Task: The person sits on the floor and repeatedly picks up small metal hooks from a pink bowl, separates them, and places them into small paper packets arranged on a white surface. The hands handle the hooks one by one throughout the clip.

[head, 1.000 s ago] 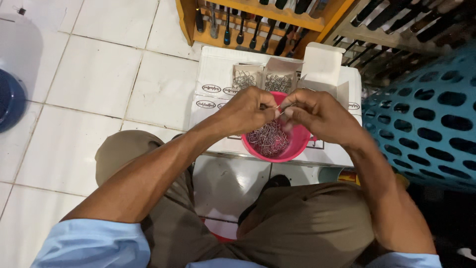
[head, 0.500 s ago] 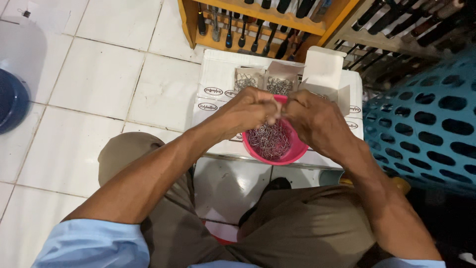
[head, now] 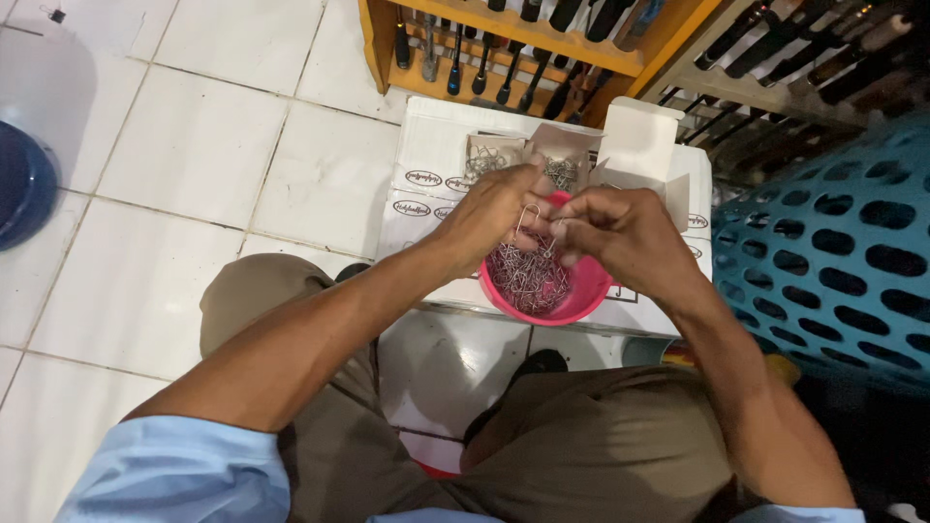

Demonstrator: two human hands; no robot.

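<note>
A pink bowl (head: 583,302) full of small bent metal wire hooks (head: 528,276) stands on a white cardboard box (head: 426,184) between my knees. My left hand (head: 494,208) hovers over the bowl's left rim and pinches one thin wire hook (head: 528,215) between thumb and fingers. My right hand (head: 620,232) is over the bowl's right side, fingertips closed on the same tangle of wire, close to the left hand's fingers. Behind the bowl lie two small open boxes (head: 562,155) holding more hooks.
A wooden rack (head: 542,44) with dark-handled tools stands at the back. At the right is a teal perforated plastic basket (head: 833,261). A dark blue round object (head: 24,189) sits on the white tiled floor (head: 194,165) at far left. An open white box flap (head: 639,140) rises behind the bowl.
Both hands have lifted slightly from the pile, and a single wire hook now shows between the fingertips. The bowl and boxes stay put.
</note>
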